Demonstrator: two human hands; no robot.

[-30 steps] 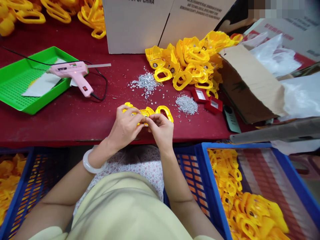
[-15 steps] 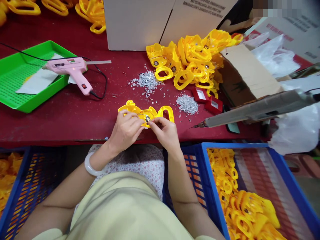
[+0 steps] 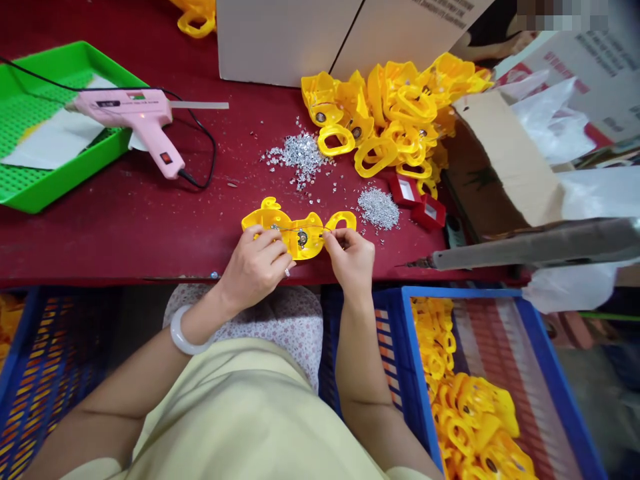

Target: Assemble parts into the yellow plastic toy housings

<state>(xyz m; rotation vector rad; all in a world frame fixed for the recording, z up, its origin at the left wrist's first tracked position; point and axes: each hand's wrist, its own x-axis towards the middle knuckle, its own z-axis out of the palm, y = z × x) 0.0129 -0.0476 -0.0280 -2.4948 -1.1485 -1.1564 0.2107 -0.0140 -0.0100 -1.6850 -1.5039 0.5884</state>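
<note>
A yellow plastic toy shell (image 3: 314, 248) with a loop handle lies open side up at the table's front edge. In its middle sits a small round metal part (image 3: 302, 238). My left hand (image 3: 257, 263) is closed around the shell's left half, its fingers over the rim. A thin dark wire (image 3: 313, 230) crosses the shell toward the handle. At the shell's right part, thumb and forefinger of my right hand (image 3: 350, 260) pinch this wire; the fingertips partly hide the spot.
Beyond the shell lie two piles of small metal bits (image 3: 300, 157) (image 3: 379, 208) and a heap of yellow shells (image 3: 400, 100). A pink glue gun (image 3: 135, 117) rests on a green tray (image 3: 55, 183). An electric screwdriver (image 3: 500, 250) hangs at right, above a blue crate (image 3: 465, 292).
My right hand has moved right, from the round metal part toward the loop handle, drawing the wire straighter. The left hand keeps its hold on the shell. The camera view has shifted slightly.
</note>
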